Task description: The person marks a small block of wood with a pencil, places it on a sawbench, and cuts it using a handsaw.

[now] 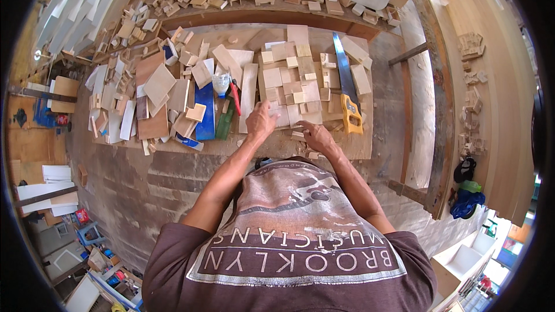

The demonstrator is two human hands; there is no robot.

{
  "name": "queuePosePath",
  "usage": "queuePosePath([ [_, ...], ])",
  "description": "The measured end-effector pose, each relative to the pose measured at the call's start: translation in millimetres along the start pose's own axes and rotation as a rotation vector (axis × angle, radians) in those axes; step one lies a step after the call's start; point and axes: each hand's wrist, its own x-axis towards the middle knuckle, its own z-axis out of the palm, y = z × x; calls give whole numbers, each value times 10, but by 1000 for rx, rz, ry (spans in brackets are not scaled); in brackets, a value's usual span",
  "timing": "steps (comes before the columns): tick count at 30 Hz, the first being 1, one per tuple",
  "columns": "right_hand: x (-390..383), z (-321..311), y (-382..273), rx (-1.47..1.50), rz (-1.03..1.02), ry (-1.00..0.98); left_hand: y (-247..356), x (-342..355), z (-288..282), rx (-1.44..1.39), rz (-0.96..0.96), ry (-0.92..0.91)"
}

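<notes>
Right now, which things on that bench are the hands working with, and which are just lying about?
In use: left hand and right hand on the laid-out wood blocks.
Lying about: handsaw, plastic bottle, red-handled tool, blue board, scrap pile.

Both bare forearms come up from the lower edge of the head view, past the chest, and reach forward. The left arm is bent at the elbow, forearm angled up and slightly right, wrist roughly straight. The left hand (261, 120) is raised, back toward the camera, fingers curled inward and bunched at the tips; what they pinch cannot be told. The right arm runs up and left from the shoulder, elbow bent. The right hand (315, 136) sits lower and nearer the body, palm down, fingers loosely curled, thumb side toward the left hand. The hands are near each other, not touching.
</notes>
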Motion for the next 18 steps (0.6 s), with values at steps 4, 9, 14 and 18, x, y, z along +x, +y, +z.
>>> queuePosePath([
  [4,-20,20,-6,-3,16,3,-72,-51,169,109,295,85],
  [9,-57,1,-67,6,26,0,-157,-17,229,211,405,86],
  [14,-47,40,-25,2,42,14,-61,-112,62,196,417,25],
  [18,-47,3,-71,-17,47,-7,-113,-102,66,183,416,-18],
])
